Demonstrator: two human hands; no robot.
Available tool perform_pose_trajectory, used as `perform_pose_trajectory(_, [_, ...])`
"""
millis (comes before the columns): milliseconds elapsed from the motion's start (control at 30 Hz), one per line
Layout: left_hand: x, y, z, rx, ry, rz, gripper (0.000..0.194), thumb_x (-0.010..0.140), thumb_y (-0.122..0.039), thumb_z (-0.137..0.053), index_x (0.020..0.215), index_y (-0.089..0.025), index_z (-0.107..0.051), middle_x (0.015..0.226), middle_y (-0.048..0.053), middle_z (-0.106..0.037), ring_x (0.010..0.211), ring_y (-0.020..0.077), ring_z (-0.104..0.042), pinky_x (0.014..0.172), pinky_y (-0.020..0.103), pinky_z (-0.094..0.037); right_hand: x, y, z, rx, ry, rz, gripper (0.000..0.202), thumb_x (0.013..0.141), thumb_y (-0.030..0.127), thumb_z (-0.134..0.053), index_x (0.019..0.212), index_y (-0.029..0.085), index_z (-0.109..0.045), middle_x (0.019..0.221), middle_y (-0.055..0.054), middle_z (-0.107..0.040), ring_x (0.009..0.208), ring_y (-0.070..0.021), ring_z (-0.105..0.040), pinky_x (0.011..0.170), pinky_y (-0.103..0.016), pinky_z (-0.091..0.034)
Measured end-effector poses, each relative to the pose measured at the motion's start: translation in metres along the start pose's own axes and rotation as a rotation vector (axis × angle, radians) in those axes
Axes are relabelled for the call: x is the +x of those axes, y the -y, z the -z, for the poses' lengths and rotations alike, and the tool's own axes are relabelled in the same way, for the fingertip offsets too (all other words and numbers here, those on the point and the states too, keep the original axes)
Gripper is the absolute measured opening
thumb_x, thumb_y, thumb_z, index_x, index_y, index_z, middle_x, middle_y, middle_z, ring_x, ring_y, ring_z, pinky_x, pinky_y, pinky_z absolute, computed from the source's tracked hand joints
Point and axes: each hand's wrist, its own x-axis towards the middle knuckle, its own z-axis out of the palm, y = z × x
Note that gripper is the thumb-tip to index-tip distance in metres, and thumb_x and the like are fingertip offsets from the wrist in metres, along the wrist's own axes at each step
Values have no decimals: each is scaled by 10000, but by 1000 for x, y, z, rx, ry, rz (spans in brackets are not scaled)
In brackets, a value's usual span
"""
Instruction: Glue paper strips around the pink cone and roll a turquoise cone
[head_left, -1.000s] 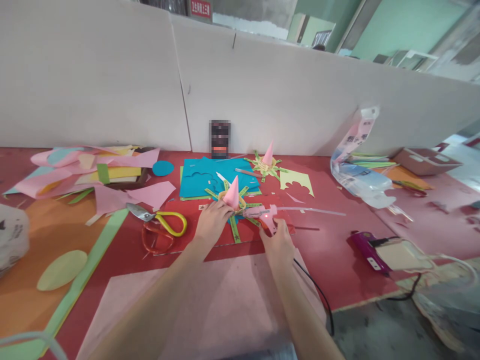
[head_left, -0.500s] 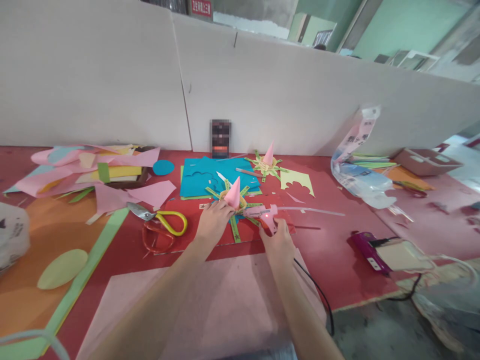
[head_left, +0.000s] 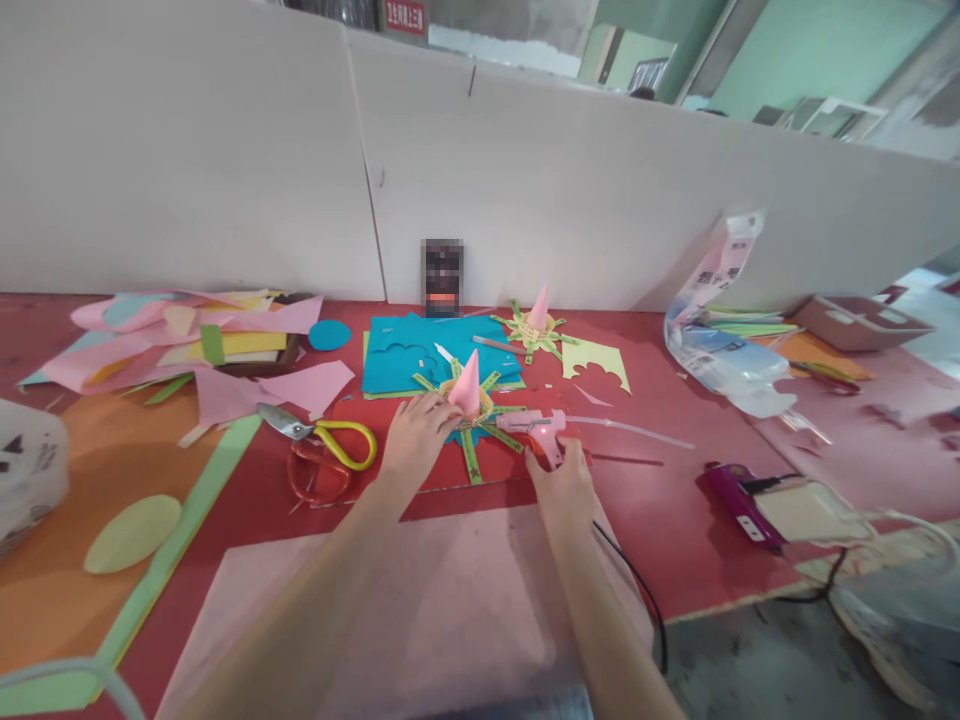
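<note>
My right hand (head_left: 561, 487) is wrapped around the grip of a pink glue gun (head_left: 544, 433), its small light glowing, its nozzle pointing left at the green strips (head_left: 471, 460) of a paper piece; I can't tell whether the tip touches them. A clear glue stick (head_left: 637, 430) reaches out behind the gun to the right. My left hand (head_left: 418, 437) is partly curled, fingertips at the left side of the piece, by the base of its upright pink cone (head_left: 466, 392); I can't tell whether they pinch it or only rest there. The strips fan out around the cone, and the piece sits over a red board (head_left: 367, 420) on the table (head_left: 660, 550). Beyond it, blue sheets (head_left: 386, 365) lie flat, with a second cone piece (head_left: 538, 318) just past their right edge. I see scissors (head_left: 301, 431) left of the board, handles towards it.
</note>
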Motion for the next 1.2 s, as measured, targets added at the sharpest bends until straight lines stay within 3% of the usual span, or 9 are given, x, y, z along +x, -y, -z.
perform_pose_trajectory(533, [3,3,0,-7,73,-9,173,847,-285,-484,812,-226,-643,915,23,-634,882,175,-552,780,322,-374,1,-1,-2,16,9,-1,432,697,447,-547,1069,239,-480,1079,-35,-596,867,-205,-577,575,-259,-335])
perform_pose_trajectory(633, [3,3,4,-23,-2,-2,143,827,-303,-518,852,-221,-631,927,29,-624,902,184,-545,782,314,-383,0,0,-1,21,-7,-4,435,690,437,-560,1069,237,-481,1082,-35,-597,873,-204,-575,575,-256,-337])
perform_pose_trajectory(767, [10,0,9,-70,-199,88,218,802,-331,-551,980,-214,-597,984,48,-614,920,197,-537,796,316,-397,0,0,1,39,10,-5,456,690,462,-543,1079,232,-484,1068,-50,-599,864,-207,-578,580,-261,-340])
perform_pose_trajectory(867, [19,-4,6,-150,-248,113,263,791,-355,-557,1010,-211,-582,1012,54,-607,925,197,-538,803,317,-412,-1,1,3,62,20,-5,460,694,470,-523,1083,229,-485,1093,-52,-593,880,-215,-576,603,-269,-347])
perform_pose_trajectory(1067, [37,-8,-14,-242,-194,179,365,745,-406,-595,1032,-184,-562,1041,70,-600,980,210,-539,853,331,-415,1,-6,2,154,-15,-11,495,665,503,-534,1075,227,-499,1041,-52,-598,849,-208,-569,625,-266,-369])
perform_pose_trajectory(1200, [45,-9,-8,-230,-127,182,311,756,-381,-581,990,-175,-587,1019,64,-612,942,207,-559,827,331,-422,2,-9,5,200,-49,-44,520,648,521,-559,1075,227,-507,985,-50,-602,822,-194,-566,639,-262,-387])
